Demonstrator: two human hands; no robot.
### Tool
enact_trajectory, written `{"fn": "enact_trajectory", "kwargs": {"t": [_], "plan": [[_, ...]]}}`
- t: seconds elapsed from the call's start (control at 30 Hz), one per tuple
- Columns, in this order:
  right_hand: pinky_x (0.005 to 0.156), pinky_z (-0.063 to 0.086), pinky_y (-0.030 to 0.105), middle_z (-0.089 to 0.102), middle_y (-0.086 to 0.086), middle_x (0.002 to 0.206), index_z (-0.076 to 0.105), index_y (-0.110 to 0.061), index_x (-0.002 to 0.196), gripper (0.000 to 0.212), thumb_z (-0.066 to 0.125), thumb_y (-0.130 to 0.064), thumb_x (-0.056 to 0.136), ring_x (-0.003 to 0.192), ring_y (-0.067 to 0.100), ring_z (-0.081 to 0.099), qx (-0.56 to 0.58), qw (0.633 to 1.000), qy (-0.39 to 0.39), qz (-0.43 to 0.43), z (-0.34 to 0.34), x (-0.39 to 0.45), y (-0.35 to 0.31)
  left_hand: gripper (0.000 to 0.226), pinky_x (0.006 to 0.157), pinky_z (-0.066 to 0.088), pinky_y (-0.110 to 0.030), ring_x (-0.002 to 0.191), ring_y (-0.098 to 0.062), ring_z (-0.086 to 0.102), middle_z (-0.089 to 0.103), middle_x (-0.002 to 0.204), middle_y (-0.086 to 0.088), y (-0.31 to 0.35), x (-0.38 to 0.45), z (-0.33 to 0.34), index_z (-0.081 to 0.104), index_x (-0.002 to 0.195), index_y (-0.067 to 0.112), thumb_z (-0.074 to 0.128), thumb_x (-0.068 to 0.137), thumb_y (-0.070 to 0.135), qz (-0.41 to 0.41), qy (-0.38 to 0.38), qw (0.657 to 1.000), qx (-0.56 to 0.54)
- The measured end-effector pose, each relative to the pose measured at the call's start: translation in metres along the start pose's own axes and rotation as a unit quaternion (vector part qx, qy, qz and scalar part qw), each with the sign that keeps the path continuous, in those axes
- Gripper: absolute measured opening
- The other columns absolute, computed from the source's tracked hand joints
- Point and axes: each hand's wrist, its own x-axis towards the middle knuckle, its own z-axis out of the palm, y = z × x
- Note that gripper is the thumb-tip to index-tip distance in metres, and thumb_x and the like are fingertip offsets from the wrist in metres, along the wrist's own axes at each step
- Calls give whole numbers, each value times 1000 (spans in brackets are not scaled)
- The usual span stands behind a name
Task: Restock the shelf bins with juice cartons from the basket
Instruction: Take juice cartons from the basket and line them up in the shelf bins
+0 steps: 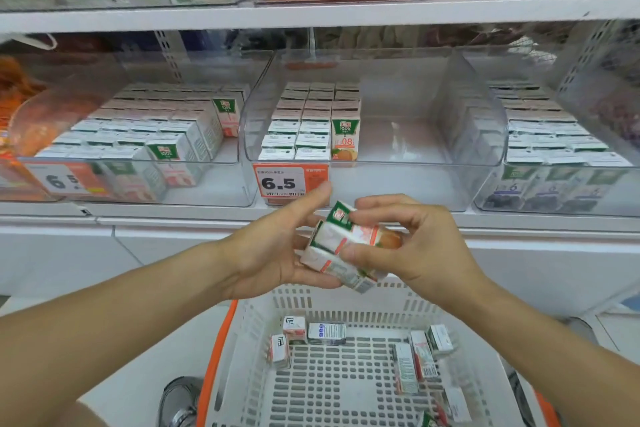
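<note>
Cartons (pixel 346 246) of juice, a small stack of them, sit between both hands at the centre of the frame, above the far rim of the basket (pixel 349 302). The left hand (pixel 273 246) cups the stack from below and from the left, palm up, fingers loosely curled under it and the thumb raised straight toward the price tag (pixel 290 184). The right hand (pixel 412 246) closes on the stack from the right, fingertips and thumb pinching the top cartons.

The basket, white slotted plastic with an orange handle, fills the lower middle of the frame. A few loose cartons lie on its floor: three near the far left corner, several more along the right side, some tipped over.

Above the hands, the clear middle bin (pixel 398 156) holds three rows of upright cartons packed against its left wall; the rest of its floor is bare. Its tag reads 6.5. The left bin (pixel 221 180), at middle left, is nearly full of similar cartons. The right bin (pixel 491 191), at middle right, is packed with cartons bearing darker fronts.

The bins stand on a white shelf (pixel 519 222). A higher shelf across the top of the frame carries clear bins of packaged food, blurred. At the bottom left, a shoe (pixel 180 399) rests on the pale floor.
</note>
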Motion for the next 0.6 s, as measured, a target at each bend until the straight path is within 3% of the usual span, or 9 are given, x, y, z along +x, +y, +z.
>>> {"fn": "enact_trajectory", "kwargs": {"t": [0.07, 0.17, 0.23, 0.3, 0.43, 0.5, 0.6], "plan": [[81, 56, 27, 69, -3, 113, 81, -15, 89, 36, 89, -22, 55, 95, 16, 71, -6, 999, -53, 8, -3, -2, 0, 55, 89, 57, -49, 100, -34, 71, 71, 112, -19, -2, 1, 1, 68, 117, 12, 69, 79, 50, 8, 6, 999, 48], [77, 53, 27, 69, 2, 117, 78, -9, 97, 24, 84, -5, 74, 104, 15, 68, 10, 993, -105, 44, -11, -2, 1, 61, 86, 59, -46, 97, -34, 72, 72, 106, -20, -3, 2, 0, 64, 119, 5, 77, 68, 37, 4, 13, 996, 86], [77, 56, 31, 70, 7, 117, 71, -9, 107, 36, 80, 3, 74, 110, 19, 66, 32, 989, -123, 81, -16, 0, 1, 57, 80, 59, -42, 91, -32, 72, 73, 104, -19, -3, 3, -1, 65, 115, 4, 83, 69, 32, 7, -3, 994, 110], [84, 58, 35, 67, 7, 122, 65, -15, 118, 52, 82, -3, 70, 113, 19, 65, 19, 979, -166, 113, -22, 3, 1, 51, 73, 59, -39, 85, -29, 72, 73, 99, -19, 0, 1, -2, 65, 112, 4, 79, 71, 32, 15, -22, 991, 133], [95, 54, 47, 61, 19, 128, 57, -32, 133, 70, 82, -11, 71, 114, 35, 64, 32, 931, -309, 190, -30, 3, -1, 67, 64, 55, -37, 80, -25, 68, 73, 93, -16, 5, -4, -1, 59, 115, 7, 81, 61, 39, 28, -52, 982, 180], [97, 51, 54, 57, 25, 130, 54, -39, 135, 75, 82, -9, 72, 115, 42, 62, 34, 921, -334, 199, -30, 3, 0, 72, 63, 52, -37, 76, -25, 65, 74, 90, -16, 6, -5, 2, 55, 119, 15, 82, 58, 42, 24, -48, 977, 206], [98, 49, 59, 52, 22, 137, 49, -45, 138, 82, 82, -9, 72, 118, 44, 58, 25, 923, -340, 179, -25, 2, 1, 81, 58, 49, -34, 71, -24, 62, 75, 89, -16, 7, -7, 8, 45, 122, 19, 81, 55, 48, 26, -25, 971, 237]]}}
